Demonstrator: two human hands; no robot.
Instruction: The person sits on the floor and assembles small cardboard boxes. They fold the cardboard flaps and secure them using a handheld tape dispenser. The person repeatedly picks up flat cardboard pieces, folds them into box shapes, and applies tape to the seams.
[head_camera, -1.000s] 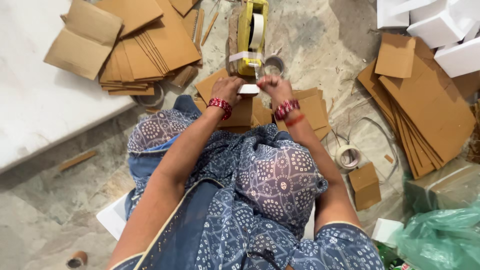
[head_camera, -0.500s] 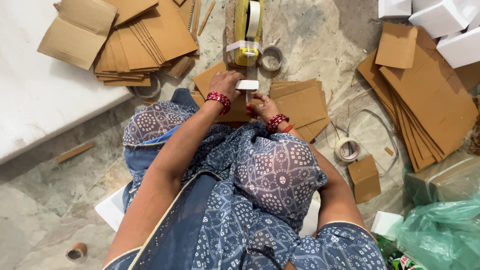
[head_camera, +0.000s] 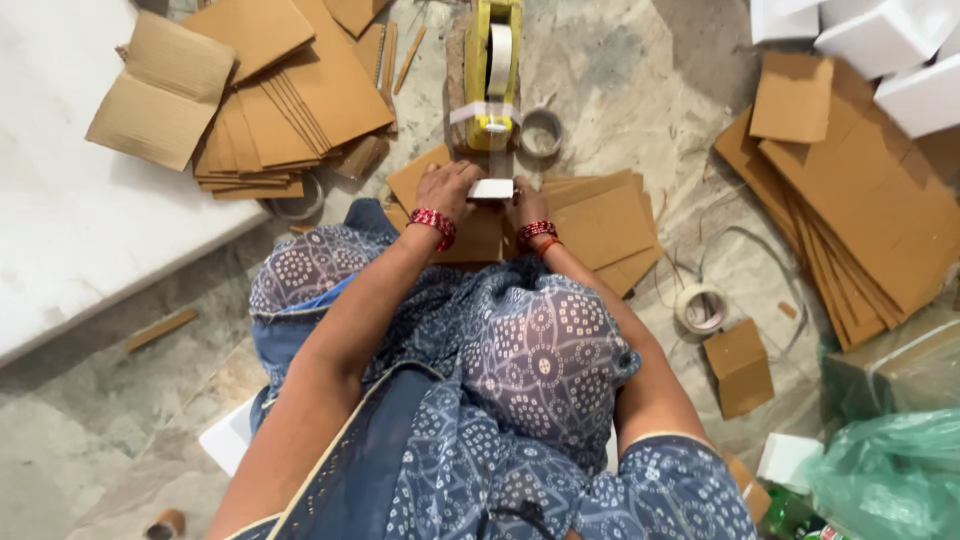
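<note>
A person in blue patterned clothes is sitting on the floor, and the camera is looking down at both arms reaching toward the upper middle of the frame. The left hand (head_camera: 447, 190) and the right hand (head_camera: 524, 207) are holding a small white box (head_camera: 492, 189) between them; the fingers of each hand are closing on one side of it, the left hand on its left edge and the right hand on its right edge. Red bangles are sitting on both wrists.

The small white box is staying just below a yellow tape dispenser (head_camera: 492, 75), which is standing on the floor at the top centre and is carrying a roll of pale tape. A strip of tape seems to be running down from the dispenser to the box, but I cannot tell this clearly. Just right of the dispenser an empty tape ring (head_camera: 541, 132) is lying flat.

Under the hands some flat brown cardboard sheets (head_camera: 600, 225) are lying. A bigger pile of cardboard (head_camera: 270, 100) is lying at the upper left, another stack (head_camera: 860, 190) at the right. White foam boxes (head_camera: 870, 40) are standing in the upper right corner. A second tape roll (head_camera: 701, 307) is lying at the right, near a small cardboard box (head_camera: 740, 367). A green plastic bag (head_camera: 890, 470) is filling the lower right corner.
</note>
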